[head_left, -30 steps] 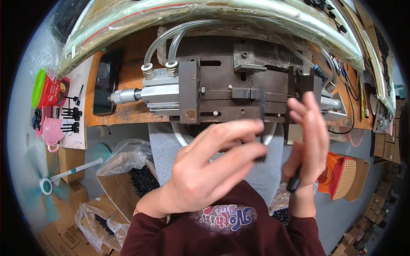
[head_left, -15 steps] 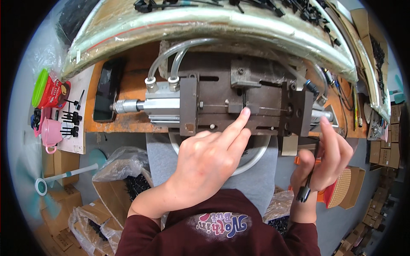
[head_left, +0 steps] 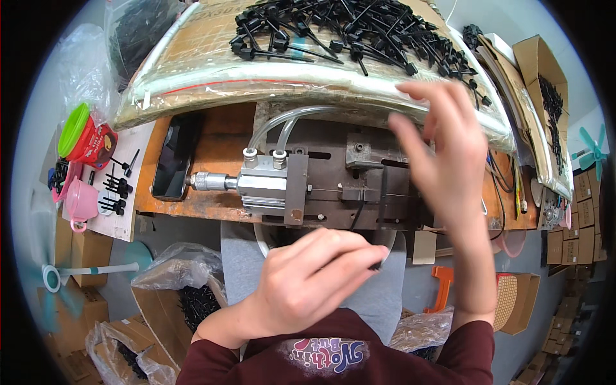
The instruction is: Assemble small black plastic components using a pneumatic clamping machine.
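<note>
Left of the left hand (head_left: 311, 269), which pinches a rod (head_left: 376, 265), a box (head_left: 154, 311) holds black parts (head_left: 197, 305); below, a lettered shirt (head_left: 327, 356); right hand (head_left: 449, 151) splayed.

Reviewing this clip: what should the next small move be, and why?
Probably the right hand should take one piece from the black pile: that hand looks spread and empty, near the pile, while the left hand holds a black stemmed part.

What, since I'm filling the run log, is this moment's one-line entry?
left hand: holding black part | right hand: open, blurred | metal fixture: on bench | black pieces: heaped on plastic-covered board
</note>
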`<state>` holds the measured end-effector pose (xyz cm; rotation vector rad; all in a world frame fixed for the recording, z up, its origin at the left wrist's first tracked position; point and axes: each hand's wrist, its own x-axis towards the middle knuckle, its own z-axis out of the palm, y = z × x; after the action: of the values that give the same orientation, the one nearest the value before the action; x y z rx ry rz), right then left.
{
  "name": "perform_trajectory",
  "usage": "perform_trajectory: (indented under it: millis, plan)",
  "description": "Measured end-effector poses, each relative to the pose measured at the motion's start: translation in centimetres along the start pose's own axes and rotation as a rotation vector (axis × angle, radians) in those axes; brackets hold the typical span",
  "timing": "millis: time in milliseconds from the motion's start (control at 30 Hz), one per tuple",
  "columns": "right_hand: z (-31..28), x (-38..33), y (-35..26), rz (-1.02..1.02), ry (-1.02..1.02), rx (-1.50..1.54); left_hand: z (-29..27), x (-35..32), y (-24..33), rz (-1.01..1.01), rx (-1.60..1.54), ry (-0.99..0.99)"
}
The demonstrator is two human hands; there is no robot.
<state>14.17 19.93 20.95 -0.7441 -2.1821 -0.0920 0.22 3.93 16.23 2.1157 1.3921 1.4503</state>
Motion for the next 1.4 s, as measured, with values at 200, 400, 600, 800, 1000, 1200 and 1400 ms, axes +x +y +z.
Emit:
perform_trajectory:
  millis: [200,400,600,800,1000,1200,1400]
  plan:
    - [2.8,8.2,3.7,0.063,-0.161,-0.341,2.2,-1.0,-1.2,-0.052,0.191,-0.122]
    - [4.3,12.2,6.3,0.177,-0.551,-0.173,3.3,-0.5,-2.3,-0.003,0.328,-0.146]
    - [3.7,12.4,9.1,0.083,-0.721,-0.103,3.4,-0.4,-2.4,-0.008,0.331,-0.149]
    - [2.5,13.3,6.8,0.052,-0.894,-0.214,3.5,-0.5,-2.5,-0.012,0.336,-0.156]
    - [-0.5,11.0,6.9,-0.070,-0.523,-0.176,2.9,-0.4,-2.8,-0.009,0.317,-0.186]
    - [-3.3,3.7,3.7,-0.450,-0.022,-0.118,1.0,-0.9,-1.4,-0.162,-0.155,-0.185]
    - [-3.3,-4.4,-1.5,-0.588,-0.107,0.021,0.0,-0.1,0.2,-0.238,-0.413,0.093]
